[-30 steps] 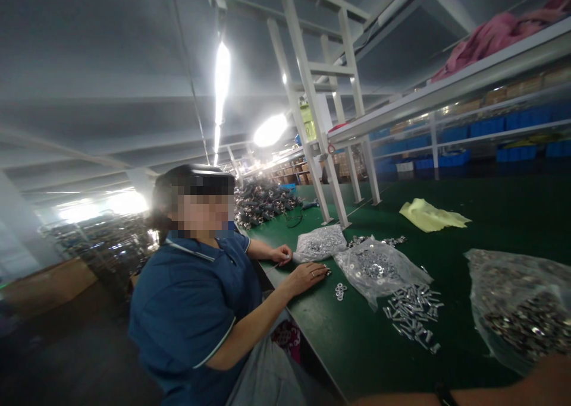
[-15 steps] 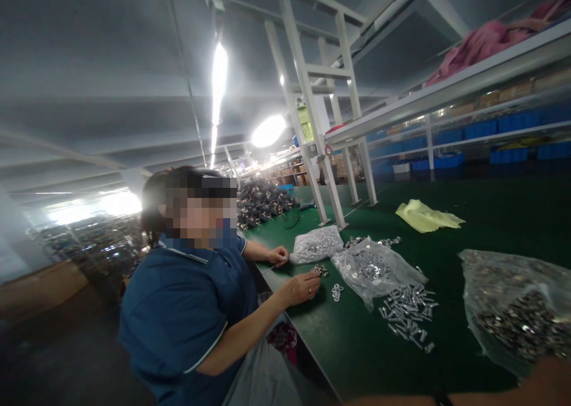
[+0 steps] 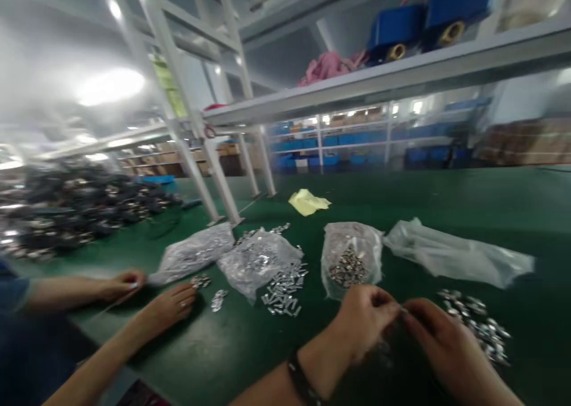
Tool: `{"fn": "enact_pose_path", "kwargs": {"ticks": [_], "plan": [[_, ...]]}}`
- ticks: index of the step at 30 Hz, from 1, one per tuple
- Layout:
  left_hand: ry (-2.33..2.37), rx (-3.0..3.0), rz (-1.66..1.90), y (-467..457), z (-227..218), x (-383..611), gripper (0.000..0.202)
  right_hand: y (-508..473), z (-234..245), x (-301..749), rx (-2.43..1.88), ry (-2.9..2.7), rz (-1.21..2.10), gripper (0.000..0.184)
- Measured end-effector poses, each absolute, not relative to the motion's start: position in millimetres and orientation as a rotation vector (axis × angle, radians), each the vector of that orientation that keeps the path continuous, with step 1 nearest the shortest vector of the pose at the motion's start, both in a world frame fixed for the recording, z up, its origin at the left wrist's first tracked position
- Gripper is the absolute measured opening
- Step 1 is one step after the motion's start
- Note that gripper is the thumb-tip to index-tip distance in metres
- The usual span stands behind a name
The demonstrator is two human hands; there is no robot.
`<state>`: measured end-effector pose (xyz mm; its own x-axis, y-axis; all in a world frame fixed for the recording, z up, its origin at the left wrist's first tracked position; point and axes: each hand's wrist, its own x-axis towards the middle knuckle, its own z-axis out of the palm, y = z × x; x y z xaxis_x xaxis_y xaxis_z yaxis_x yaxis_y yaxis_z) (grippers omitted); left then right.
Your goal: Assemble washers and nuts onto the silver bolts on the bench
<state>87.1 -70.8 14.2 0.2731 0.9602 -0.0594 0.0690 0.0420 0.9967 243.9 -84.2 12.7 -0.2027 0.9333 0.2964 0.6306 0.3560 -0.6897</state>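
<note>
My left hand (image 3: 363,323), with a dark band (image 3: 303,379) on its wrist, is closed in a pinch. My right hand (image 3: 450,346) is pinched too, and the fingertips of both meet over the green table (image 3: 250,358). Whatever sits between them is too small and blurred to name. Just beyond my left hand lies a clear plastic bag (image 3: 352,257) of small metal parts. Shiny metal pieces (image 3: 484,329) lie in a loose pile to the right, beside my right hand. An empty-looking clear plastic bag (image 3: 459,251) lies flat behind that pile.
On the left, a co-worker's hands (image 3: 172,305) work near small rings (image 3: 218,299). Bags of metal parts (image 3: 261,257) and a heap of small metal tubes (image 3: 285,290) lie between us. A yellow cloth (image 3: 308,202), a white frame (image 3: 218,180) and an overhead shelf (image 3: 379,76) stand farther back.
My view has swung right, away from the co-worker. Both my hands are now in sight, where earlier only part of one forearm and hand showed at the lower right.
</note>
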Motion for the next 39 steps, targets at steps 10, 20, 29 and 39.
{"fn": "enact_pose_path", "kwargs": {"ticks": [10, 20, 29, 39], "plan": [[0.941, 1.291, 0.914, -69.1, 19.6, 85.6, 0.033, -83.9, 24.1, 236.3, -1.299, -1.931, 0.671, 0.031], [0.877, 1.204, 0.913, -64.5, 17.2, 82.6, 0.033, -84.2, 26.3, 237.4, -1.292, -1.902, 0.693, 0.030], [0.845, 1.150, 0.910, -63.9, 16.0, 81.6, 0.032, -84.5, 32.7, 237.1, -1.317, -1.890, 0.603, 0.030], [0.851, 1.075, 0.911, -62.9, 15.3, 82.1, 0.032, -84.2, 30.6, 238.6, -1.291, -1.886, 0.687, 0.029]]}}
